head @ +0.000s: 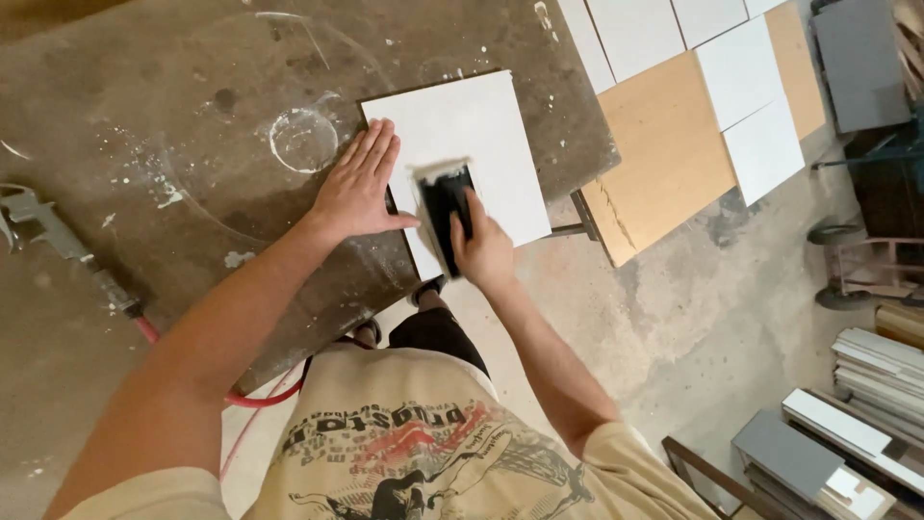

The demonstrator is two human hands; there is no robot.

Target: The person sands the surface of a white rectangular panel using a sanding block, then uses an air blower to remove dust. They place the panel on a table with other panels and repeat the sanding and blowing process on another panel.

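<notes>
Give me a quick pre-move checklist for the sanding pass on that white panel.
1. Left hand flat on the white panel, pinning it: ok.
2. Right hand gripping the dark sanding block: ok.
3. Block lying flat on the panel face: cannot tell, it is blurred.
4. Panel fully backed by the workbench: not ok, its near right corner overhangs the edge.
5. Left fingers apart from the block: ok, though the thumb lies close beside it.
6. Air gun and red hose away from both hands: ok, at the bench's left side.
</notes>
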